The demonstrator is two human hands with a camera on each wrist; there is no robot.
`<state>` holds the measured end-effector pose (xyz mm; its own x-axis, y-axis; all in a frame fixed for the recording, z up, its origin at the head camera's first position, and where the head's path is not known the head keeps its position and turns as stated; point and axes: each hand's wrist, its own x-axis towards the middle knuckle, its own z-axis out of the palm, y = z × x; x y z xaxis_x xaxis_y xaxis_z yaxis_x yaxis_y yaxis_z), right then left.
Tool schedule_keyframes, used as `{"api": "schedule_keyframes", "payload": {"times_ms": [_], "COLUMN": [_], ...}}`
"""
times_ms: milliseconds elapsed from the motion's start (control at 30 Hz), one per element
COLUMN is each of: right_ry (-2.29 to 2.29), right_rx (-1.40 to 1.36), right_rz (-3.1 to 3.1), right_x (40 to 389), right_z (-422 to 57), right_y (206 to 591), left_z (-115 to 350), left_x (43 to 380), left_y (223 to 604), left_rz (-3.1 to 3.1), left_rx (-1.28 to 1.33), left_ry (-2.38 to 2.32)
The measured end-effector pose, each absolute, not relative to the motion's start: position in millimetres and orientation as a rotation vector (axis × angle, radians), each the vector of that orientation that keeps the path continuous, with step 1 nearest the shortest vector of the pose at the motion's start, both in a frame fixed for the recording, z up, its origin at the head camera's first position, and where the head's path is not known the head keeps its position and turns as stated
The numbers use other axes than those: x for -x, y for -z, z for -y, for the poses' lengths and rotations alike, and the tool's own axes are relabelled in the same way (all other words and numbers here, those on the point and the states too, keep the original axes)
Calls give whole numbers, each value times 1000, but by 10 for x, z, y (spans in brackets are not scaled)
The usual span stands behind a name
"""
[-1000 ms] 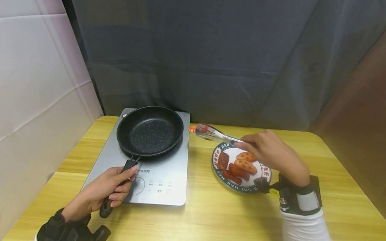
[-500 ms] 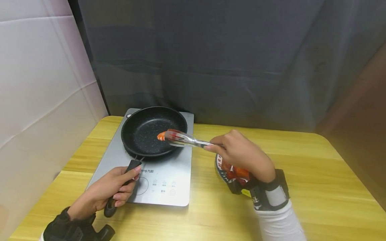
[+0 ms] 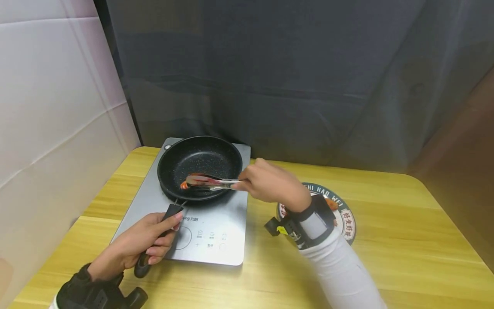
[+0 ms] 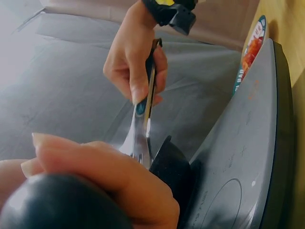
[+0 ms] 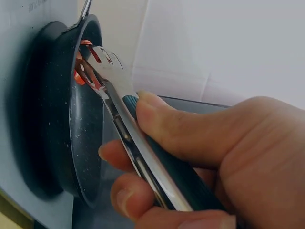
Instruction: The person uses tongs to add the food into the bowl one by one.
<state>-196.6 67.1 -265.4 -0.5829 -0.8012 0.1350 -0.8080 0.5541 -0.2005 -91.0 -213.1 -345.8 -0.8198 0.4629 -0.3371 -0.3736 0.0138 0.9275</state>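
My left hand [image 3: 144, 240] grips the black handle [image 3: 142, 267] of a speckled black frying pan [image 3: 204, 156], which sits on a silver induction cooktop [image 3: 227, 214]. With my right hand [image 3: 270, 182] I hold metal tongs [image 3: 208, 181] by their dark grips [image 5: 176, 176]. The tongs' head is inside the pan, low over its near side. Between the tips is an orange-and-white striped piece that looks like a shrimp [image 3: 184, 185], mostly covered by the tongs. In the right wrist view, orange parts of the shrimp [image 5: 80, 77] show at the tips, beside the pan wall.
A plate [image 3: 349, 227] with a green lettered rim stands right of the cooktop, partly hidden under my right wrist. Browned food pieces [image 3: 332, 204] lie on it. A dark curtain [image 3: 270, 86] hangs behind the wooden table [image 3: 405, 223], and a white panel [image 3: 58, 107] stands at left.
My right hand has moved left from above the plate, carrying the tongs and shrimp over and down into the pan. My left hand has kept its grip on the handle.
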Motion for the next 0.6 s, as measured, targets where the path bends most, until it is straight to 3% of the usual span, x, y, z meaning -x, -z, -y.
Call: {"api": "schedule_keyframes", "payload": {"times_ms": [600], "right_ry": [-262], "right_rx": [-1374], "right_rz": [2881], "right_x": [2045], "right_z": [-522], "right_y": [2659], "left_z": [2118], "left_x": [920], "left_y": [3449], "left_rz": [-1727], "left_rx": [-112], "left_ry": [-1832]}}
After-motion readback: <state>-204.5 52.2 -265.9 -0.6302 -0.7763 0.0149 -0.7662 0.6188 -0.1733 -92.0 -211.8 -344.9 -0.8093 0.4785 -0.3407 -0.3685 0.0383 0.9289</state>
